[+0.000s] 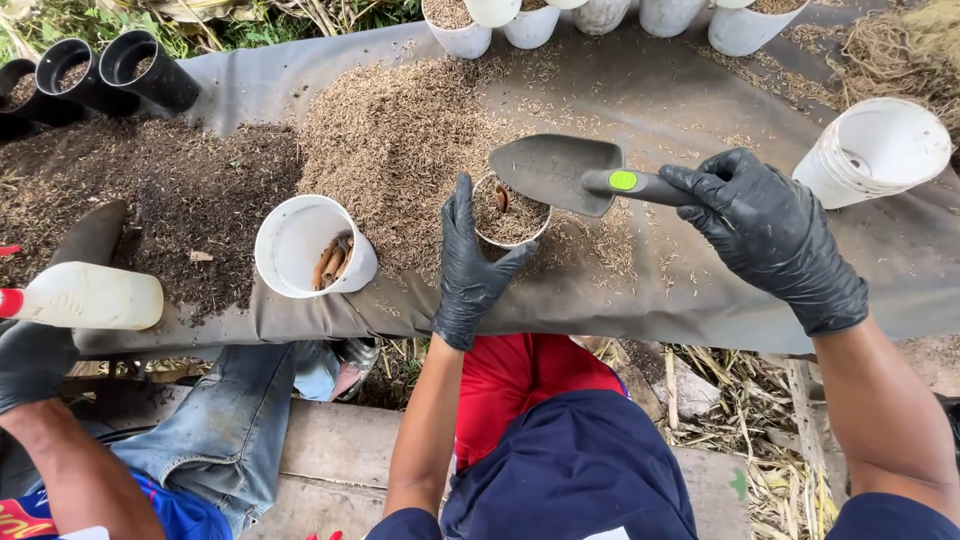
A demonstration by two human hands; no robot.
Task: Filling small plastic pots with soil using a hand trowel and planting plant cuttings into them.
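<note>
The left hand [468,268], in a black glove, was wrapped around the near side of a small white pot [511,212], its fingers closed on the wall, apparently to steady it upright. The pot stood on the grey sheet [700,290] covering the tabletop, at the near edge of a heap of pale husks [400,140], and was nearly full of the same dry, chaffy material, with a brown stick-like piece at the rim.

The right hand [775,235], also gloved in black, had its fingers closed tight around the grey handle of a trowel [560,172]. The pointed metal blade lay level, just above and behind the pot's mouth, and appeared empty.

To the left, a second white pot [312,245] lay tilted toward the camera, with brown cuttings visible inside. Dark, crumbly soil [150,190] was spread beside the husks. An empty white pot [880,150] sat tipped at the right, filled white pots [460,25] lined the far edge, and black tubes [110,70] lay at the far left.

Another person's gloved hand [35,360] sat by a white bottle [85,295] at the left edge.
</note>
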